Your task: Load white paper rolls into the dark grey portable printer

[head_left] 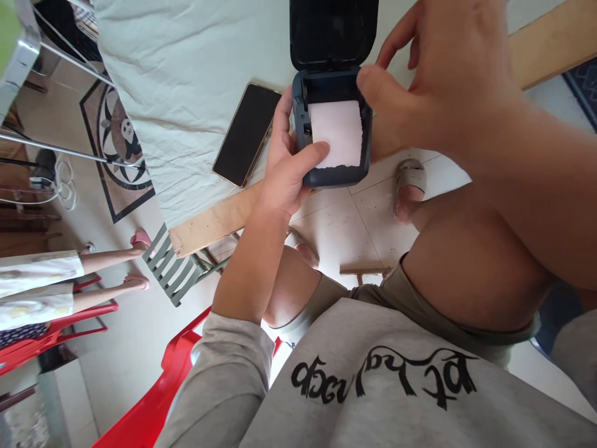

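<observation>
A small dark label printer (332, 180) is held over the table's edge with its black lid (333, 34) swung up. Inside it lies a white paper roll (338, 127) with ragged edges. My left hand (291, 165) is closed round the printer's left side, its thumb resting on the paper. At the printer's upper right corner is my right hand (410, 87), fingers apart and bent, the thumb tip at the rim. Whether that thumb presses on the rim is hard to tell. A dark-screened phone (247, 134) lies on the cloth, left of my left hand.
A pale green cloth (186, 74) covers the table, which has a wooden edge (214, 218). A red plastic chair (158, 386) stands at lower left, near a green slatted stool (175, 264). Another person's legs (112, 298) in pink slippers are at far left.
</observation>
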The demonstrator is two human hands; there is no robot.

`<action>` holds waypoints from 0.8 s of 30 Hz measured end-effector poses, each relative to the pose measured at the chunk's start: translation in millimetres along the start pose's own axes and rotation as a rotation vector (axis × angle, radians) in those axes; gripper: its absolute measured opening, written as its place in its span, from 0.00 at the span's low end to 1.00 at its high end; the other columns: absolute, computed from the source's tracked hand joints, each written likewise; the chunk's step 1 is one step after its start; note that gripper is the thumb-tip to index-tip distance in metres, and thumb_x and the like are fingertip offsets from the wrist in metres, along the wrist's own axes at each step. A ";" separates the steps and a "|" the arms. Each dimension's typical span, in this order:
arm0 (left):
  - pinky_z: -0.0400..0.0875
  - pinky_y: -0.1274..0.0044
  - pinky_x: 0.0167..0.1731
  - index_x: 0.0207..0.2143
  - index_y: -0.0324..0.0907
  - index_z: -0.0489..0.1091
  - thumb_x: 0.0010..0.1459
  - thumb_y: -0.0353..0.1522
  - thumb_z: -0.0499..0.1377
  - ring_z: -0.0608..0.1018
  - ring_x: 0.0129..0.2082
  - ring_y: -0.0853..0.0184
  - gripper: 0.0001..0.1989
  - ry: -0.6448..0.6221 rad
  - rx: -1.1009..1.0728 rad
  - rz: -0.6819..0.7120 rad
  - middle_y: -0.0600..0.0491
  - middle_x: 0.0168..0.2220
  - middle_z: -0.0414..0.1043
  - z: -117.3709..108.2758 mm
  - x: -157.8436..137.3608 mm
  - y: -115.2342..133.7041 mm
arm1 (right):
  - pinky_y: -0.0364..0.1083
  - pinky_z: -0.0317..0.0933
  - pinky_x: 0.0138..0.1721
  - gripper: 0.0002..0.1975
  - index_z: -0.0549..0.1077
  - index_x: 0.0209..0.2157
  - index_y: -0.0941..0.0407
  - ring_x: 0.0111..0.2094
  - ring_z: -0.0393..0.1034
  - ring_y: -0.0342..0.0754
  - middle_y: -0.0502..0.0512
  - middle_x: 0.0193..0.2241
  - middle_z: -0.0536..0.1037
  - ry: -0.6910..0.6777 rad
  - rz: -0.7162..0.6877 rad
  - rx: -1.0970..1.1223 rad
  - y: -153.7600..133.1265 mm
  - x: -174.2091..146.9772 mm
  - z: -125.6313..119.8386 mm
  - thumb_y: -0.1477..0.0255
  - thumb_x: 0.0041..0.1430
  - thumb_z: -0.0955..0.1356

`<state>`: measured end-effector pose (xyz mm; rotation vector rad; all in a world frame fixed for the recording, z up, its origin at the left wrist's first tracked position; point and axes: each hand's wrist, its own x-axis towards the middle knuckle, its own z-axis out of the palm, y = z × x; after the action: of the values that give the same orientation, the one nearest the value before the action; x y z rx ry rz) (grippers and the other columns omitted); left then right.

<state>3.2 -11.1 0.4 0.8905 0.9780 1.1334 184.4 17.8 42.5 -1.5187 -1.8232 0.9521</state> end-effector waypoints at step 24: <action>0.77 0.73 0.46 0.40 0.50 0.70 0.54 0.36 0.63 0.79 0.34 0.70 0.09 0.041 -0.095 -0.037 0.58 0.32 0.73 2.8 -2.7 1.2 | 0.38 0.66 0.32 0.43 0.46 0.62 0.43 0.34 0.65 0.22 0.49 0.51 0.64 -0.356 0.021 0.095 23.5 13.4 19.0 0.42 0.47 0.62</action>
<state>5.2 -13.7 2.8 0.7728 0.9627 1.1605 180.1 30.3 12.2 -1.3787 -1.9702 1.3699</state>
